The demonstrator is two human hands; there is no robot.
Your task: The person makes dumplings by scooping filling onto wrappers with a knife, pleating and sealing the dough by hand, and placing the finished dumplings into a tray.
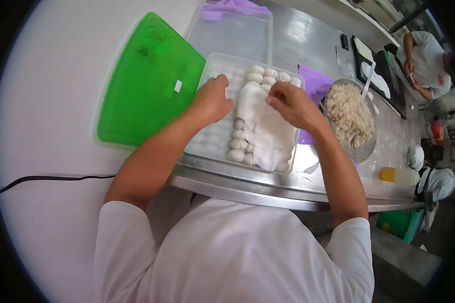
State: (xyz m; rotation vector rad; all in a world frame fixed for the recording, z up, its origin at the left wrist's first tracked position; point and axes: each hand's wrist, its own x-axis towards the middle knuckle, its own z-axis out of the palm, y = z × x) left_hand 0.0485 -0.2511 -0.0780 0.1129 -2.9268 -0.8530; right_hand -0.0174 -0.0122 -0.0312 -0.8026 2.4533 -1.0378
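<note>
Dumplings (pixel 256 69) in a tray (pixel 223 57) on the counter (pixel 301 30), partly covered.
White sheets (pixel 260 125) lie over much of the tray's right half; dumplings at its far end and along the sheets' left edge are bare, so covering looks incomplete. The left hand (pixel 214 100) curves above the left half, the right hand (pixel 291 104) bends over the sheets; whether either grips anything I cannot tell. Pale mix (pixel 349 116) is heaped nearby.
</note>
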